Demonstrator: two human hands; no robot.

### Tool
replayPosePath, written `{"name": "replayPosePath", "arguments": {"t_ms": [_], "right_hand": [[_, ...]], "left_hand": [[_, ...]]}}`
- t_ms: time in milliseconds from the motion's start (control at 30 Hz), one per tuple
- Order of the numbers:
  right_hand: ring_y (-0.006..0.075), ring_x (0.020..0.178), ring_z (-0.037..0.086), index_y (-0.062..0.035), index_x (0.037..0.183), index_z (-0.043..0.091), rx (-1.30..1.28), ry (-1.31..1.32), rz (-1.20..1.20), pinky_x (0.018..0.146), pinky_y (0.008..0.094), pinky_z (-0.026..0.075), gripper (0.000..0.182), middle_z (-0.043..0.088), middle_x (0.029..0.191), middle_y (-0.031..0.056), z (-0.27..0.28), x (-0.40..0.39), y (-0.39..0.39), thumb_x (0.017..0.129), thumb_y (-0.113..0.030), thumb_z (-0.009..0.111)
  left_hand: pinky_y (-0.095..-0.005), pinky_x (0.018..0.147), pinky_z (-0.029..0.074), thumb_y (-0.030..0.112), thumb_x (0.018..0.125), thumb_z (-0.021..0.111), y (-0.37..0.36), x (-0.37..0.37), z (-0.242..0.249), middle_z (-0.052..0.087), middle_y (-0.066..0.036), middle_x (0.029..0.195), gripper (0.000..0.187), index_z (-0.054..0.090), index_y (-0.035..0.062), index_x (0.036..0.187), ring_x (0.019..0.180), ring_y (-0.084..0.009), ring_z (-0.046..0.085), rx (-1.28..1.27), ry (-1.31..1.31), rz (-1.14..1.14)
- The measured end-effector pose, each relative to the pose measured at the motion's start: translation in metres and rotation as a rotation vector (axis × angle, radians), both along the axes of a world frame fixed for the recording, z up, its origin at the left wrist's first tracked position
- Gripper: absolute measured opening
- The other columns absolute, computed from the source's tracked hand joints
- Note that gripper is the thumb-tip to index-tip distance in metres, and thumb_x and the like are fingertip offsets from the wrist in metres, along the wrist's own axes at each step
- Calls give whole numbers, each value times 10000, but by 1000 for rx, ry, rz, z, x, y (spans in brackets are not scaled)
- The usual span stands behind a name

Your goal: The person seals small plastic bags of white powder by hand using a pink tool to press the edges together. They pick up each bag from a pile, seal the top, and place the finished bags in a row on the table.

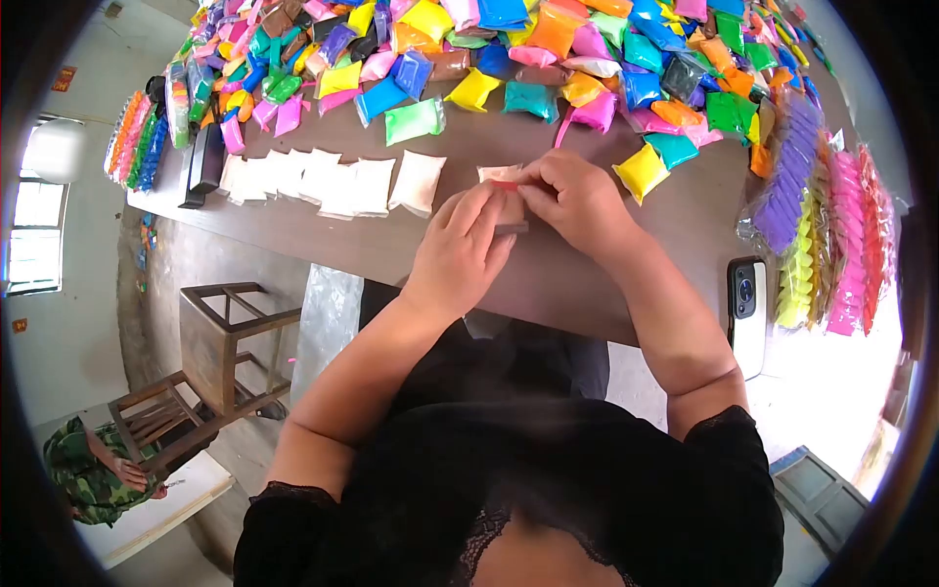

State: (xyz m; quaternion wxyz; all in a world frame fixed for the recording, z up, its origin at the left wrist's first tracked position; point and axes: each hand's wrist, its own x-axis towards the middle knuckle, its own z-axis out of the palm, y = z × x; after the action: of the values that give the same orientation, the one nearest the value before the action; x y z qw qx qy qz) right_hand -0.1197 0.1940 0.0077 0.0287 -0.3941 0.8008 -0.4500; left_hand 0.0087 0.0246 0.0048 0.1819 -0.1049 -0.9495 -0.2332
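My left hand (pixel 455 249) is closed, its fingers and thumb around a small brownish packet (pixel 511 210) that they partly cover. At the packet's top edge is a short red strip (pixel 505 186), pinched between the thumb and fingertips of my right hand (pixel 577 201). Just beyond the fingertips lies a pale packet (pixel 497 173), partly hidden. Left of my hands, a flat pale pink packet (pixel 418 182) rests on the brown table (pixel 548 284), beside a row of similar white packets (pixel 333 184).
Many colourful packets (pixel 421 39) are heaped along the table's far side. Bagged bundles (pixel 787 171) and a phone (pixel 746 308) lie at the right, and a black box (pixel 205 158) at the left. A wooden stool (pixel 210 342) and a person in camouflage (pixel 83 470) are lower left.
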Motion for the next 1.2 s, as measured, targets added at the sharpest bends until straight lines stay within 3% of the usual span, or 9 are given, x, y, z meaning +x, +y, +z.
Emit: {"name": "replayPosePath", "arguments": {"t_ms": [67,167,300,467,567,633,800,1000,1200], "right_hand": [[298,825,662,-102,934,697,45,200,-73,680,412,534,88,659,907,67,-2,-3,-4,868,-157,677],[299,804,663,-108,937,700,56,225,-178,659,411,535,98,655,906,61,-8,-14,-4,867,-173,681],[269,787,667,-139,911,706,56,264,-60,648,394,535,63,657,897,41,1,3,-10,864,-172,682],[272,813,669,-131,905,715,121,297,-159,667,391,538,70,659,878,57,-11,-17,-4,870,-189,699],[288,830,671,-95,944,714,-48,163,-184,702,387,538,98,668,901,83,-12,-16,5,870,-158,704],[300,839,672,-65,978,707,-65,-32,-237,730,386,533,126,673,920,106,-4,-13,6,867,-125,701],[300,851,672,-72,983,709,-65,-10,-215,735,387,533,134,672,917,103,-4,-14,7,860,-124,705],[289,862,670,-94,956,705,-99,68,-144,720,395,538,102,666,910,87,0,-8,5,861,-132,700],[278,774,661,-120,931,683,45,346,-91,625,396,530,80,635,871,47,-5,-7,0,855,-140,699]], "left_hand": [[-439,996,468,137,861,717,0,0,-1,512,-174,1339,544,521,-46,1334,1169,-367,545,-7,-2,-8],[-436,987,472,118,853,720,0,-2,-2,517,-178,1330,529,532,-59,1314,1151,-363,553,7,11,-17],[-426,983,476,104,851,721,1,-2,1,524,-179,1319,486,555,-63,1276,1143,-359,558,30,25,-18],[-428,991,478,145,832,757,1,-2,5,548,-165,1303,488,576,-14,1257,1164,-360,568,68,21,-4],[-430,957,484,134,776,788,-8,-9,3,571,-132,1238,489,590,26,1210,1143,-351,575,127,43,-32],[-436,951,507,104,814,760,-14,-11,1,607,-129,1236,418,614,50,1202,1141,-354,602,133,56,-43],[-427,957,492,55,811,724,-4,-7,2,593,-115,1246,409,627,28,1207,1133,-332,593,-27,128,-27],[-427,958,480,51,822,694,4,-15,4,576,-123,1252,406,619,-4,1217,1132,-330,580,-55,90,11],[-429,958,486,17,811,673,1,-23,-2,590,-130,1214,359,638,-9,1168,1111,-337,589,-56,133,4]]}}
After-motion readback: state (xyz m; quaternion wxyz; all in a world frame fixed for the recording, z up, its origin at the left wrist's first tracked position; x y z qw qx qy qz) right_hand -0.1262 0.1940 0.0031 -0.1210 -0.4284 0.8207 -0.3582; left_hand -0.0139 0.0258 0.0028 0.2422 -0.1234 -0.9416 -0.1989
